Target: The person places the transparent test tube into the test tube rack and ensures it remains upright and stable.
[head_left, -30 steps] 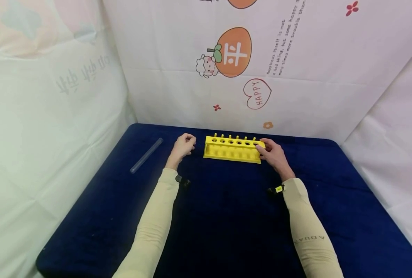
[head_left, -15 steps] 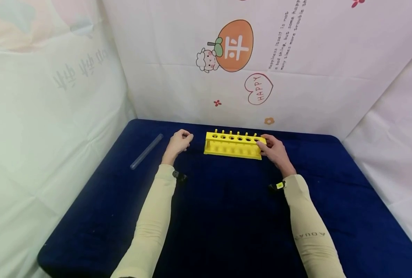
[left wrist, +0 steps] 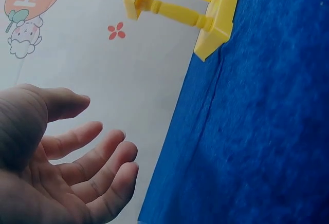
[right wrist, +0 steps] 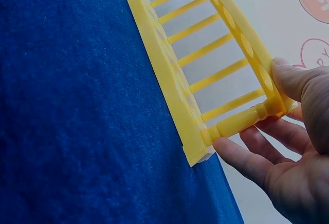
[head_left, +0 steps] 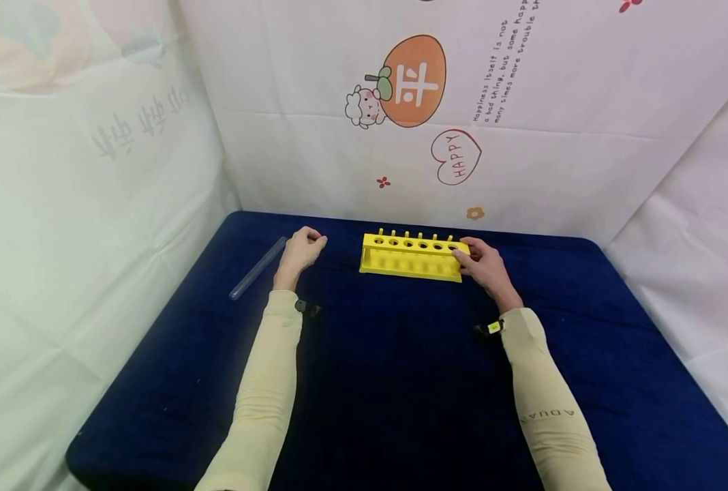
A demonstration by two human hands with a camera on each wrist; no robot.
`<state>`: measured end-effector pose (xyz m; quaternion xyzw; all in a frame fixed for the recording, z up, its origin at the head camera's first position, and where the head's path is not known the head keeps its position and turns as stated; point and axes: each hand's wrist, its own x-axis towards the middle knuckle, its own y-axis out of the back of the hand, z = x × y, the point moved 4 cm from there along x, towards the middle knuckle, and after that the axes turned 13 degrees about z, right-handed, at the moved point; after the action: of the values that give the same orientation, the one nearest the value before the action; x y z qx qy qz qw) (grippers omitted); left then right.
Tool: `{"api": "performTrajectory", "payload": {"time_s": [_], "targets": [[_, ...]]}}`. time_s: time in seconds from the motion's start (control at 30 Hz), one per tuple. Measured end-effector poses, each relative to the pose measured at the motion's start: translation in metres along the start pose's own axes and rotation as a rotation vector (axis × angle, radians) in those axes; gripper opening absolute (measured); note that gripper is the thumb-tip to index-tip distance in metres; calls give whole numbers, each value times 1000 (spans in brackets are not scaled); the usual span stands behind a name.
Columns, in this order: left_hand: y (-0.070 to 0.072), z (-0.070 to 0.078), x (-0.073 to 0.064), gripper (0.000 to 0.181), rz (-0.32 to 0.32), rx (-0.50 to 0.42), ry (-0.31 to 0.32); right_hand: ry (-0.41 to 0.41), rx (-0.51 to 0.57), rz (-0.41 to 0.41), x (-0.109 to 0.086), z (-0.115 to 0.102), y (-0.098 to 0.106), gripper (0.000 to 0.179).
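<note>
A yellow test tube rack (head_left: 410, 263) stands upright at the back of the table, with a row of holes along its top and a row of pegs behind. My right hand (head_left: 485, 271) grips its right end; in the right wrist view the thumb (right wrist: 295, 80) lies on the top bar and the fingertips meet the end post. Left of the rack is my left hand (head_left: 300, 256), its fingers loosely bent around nothing in the left wrist view. A clear glass test tube (head_left: 255, 271) lies slantwise on the cloth beside it, its far end right by that hand.
Dark blue cloth (head_left: 395, 382) covers the table. A white printed curtain (head_left: 315, 164) hangs right behind the back edge, and more white sheeting (head_left: 94, 273) closes off the left side. The right side (head_left: 707, 307) has the same sheeting.
My left hand has moved left, away from the rack and up to the test tube. The right hand keeps its grip and the rack stays in place. The head view has tilted slightly.
</note>
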<state>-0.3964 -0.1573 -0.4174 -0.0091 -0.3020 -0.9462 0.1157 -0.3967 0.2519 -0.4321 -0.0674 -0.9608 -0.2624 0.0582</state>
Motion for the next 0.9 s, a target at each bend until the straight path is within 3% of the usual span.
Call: {"api": "performTrajectory", "payload": {"time_s": [0.43,0.9], "targets": [[8,-7,5,34,66,121,12,6,7,-2,0,0,0,73],[25,-19,6,34,117,136,35,7,9,8,3,5,-1,73]]}}
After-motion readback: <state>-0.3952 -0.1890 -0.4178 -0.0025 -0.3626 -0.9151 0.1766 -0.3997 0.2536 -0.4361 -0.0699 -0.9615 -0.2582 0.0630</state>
